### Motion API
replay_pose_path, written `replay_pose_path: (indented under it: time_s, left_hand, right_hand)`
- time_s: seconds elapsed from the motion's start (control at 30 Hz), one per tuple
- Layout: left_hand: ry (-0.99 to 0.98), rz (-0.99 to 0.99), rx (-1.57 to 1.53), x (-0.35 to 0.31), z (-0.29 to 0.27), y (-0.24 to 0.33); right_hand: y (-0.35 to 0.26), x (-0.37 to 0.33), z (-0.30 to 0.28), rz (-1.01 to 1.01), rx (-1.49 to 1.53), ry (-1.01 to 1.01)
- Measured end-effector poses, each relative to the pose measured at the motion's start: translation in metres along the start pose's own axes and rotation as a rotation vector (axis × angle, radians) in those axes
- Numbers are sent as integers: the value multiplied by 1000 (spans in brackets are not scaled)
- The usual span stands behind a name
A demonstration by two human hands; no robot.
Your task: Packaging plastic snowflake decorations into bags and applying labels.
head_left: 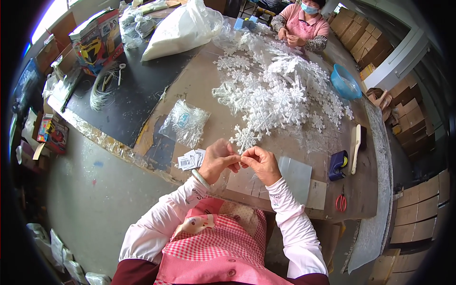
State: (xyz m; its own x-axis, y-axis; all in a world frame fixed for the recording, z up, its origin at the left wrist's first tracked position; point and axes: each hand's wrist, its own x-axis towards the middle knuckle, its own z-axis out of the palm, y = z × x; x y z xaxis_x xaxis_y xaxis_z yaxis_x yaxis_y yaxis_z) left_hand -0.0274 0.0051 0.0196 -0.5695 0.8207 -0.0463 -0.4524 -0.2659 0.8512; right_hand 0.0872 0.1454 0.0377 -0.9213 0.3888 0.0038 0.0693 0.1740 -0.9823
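Left hand and right hand meet, grip unclear, white snowflakes heaped beyond, scissors near the worktop corner at right.

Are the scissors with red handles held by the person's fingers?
No, the red-handled scissors lie on the table, apart from the left fingers and right fingers, which are close together near a white snowflake.

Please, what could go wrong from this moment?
The small white labels beside the left hand lie loose and might be brushed aside. The white snowflakes overlap in a heap, so their branches could catch together. The red-handled scissors lie near the edge of the table and could fall.
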Motion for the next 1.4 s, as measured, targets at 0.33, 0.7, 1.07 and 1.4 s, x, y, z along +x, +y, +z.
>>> replay_pose_path:
  time_s: [0.33,0.7,1.07,1.4]
  left_hand:
    - [40,39,50,-6,2,-9]
    - [268,112,1,-36,-5,-35]
    - [390,29,-240,-41,-7,-30]
    - [256,5,-187,-45,0,-33]
  right_hand:
    - [8,-2,1,-115,-320,76]
    - [15,24,-55,45,-732,183]
    - [26,43,-42,253,-963,65]
    - [19,47,-65,352,291,194]
